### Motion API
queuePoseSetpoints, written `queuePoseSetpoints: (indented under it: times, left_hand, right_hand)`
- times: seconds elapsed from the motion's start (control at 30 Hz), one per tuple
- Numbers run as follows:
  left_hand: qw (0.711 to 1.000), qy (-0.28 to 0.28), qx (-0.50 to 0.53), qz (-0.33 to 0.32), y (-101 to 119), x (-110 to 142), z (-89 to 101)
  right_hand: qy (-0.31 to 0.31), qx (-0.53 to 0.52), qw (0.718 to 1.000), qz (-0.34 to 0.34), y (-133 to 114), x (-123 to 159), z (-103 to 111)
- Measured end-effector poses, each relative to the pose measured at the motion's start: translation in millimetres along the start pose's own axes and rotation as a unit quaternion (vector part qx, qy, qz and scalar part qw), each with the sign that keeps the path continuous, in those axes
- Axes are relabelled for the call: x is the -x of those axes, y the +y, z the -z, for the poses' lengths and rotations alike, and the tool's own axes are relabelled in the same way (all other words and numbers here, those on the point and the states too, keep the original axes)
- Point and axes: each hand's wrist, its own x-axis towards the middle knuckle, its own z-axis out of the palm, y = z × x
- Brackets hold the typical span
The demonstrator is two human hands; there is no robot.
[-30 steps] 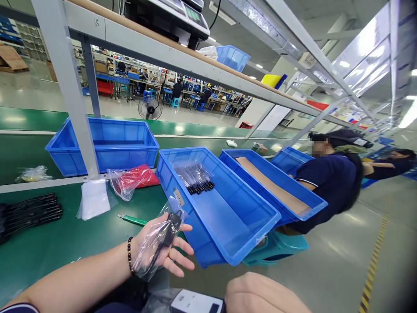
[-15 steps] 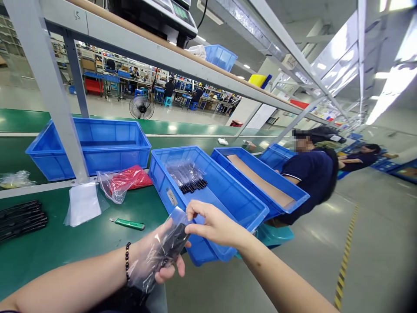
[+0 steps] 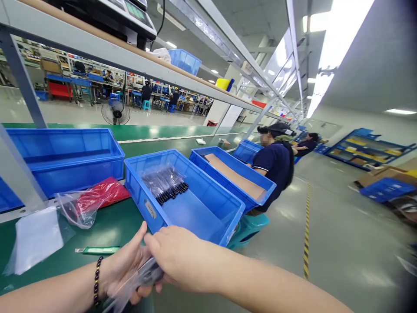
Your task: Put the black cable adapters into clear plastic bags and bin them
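My left hand [image 3: 125, 267], a bead bracelet on its wrist, grips a clear plastic bag with a dark item inside [image 3: 145, 277] at the bottom of the view. My right hand [image 3: 177, 256] lies over the bag's top with its fingers closed on it. Both hands hover at the near edge of the green bench [image 3: 107, 230], just in front of a blue bin [image 3: 224, 226] holding several bagged black items [image 3: 164, 184].
A green-handled tool [image 3: 96, 250], a stack of clear bags [image 3: 34, 237] and a bag of red items [image 3: 93, 200] lie on the bench. More blue bins [image 3: 65, 165] stand behind and to the right [image 3: 257, 198]. A seated person [image 3: 273, 163] works farther along.
The view has swung right and down. My right hand has come down over the bag in my left hand, and both hands now sit lower and closer together.
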Motion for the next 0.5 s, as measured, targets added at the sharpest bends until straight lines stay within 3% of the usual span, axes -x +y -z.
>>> queuePoseSetpoints:
  times: [0.17, 0.27, 0.37, 0.5]
  left_hand:
    - [0.997, -0.029, 0.067, -0.038, 21.1, -3.9, -17.1]
    - [0.997, -0.05, 0.038, -0.044, 45.7, -3.4, -21.4]
    - [0.997, -0.051, -0.035, -0.054, 79.3, 5.6, -16.3]
    - [0.985, 0.019, -0.116, -0.127, 123.5, 22.6, 4.1]
  right_hand:
    - [0.069, 0.04, 0.996, 0.032, -1.6, 6.4, -24.3]
    - [0.087, 0.046, 0.995, 0.008, 11.7, 12.5, -21.1]
    - [0.065, 0.016, 0.993, -0.093, 44.8, 26.5, -3.9]
    - [0.049, -0.079, 0.959, -0.269, 96.9, 35.3, -3.1]
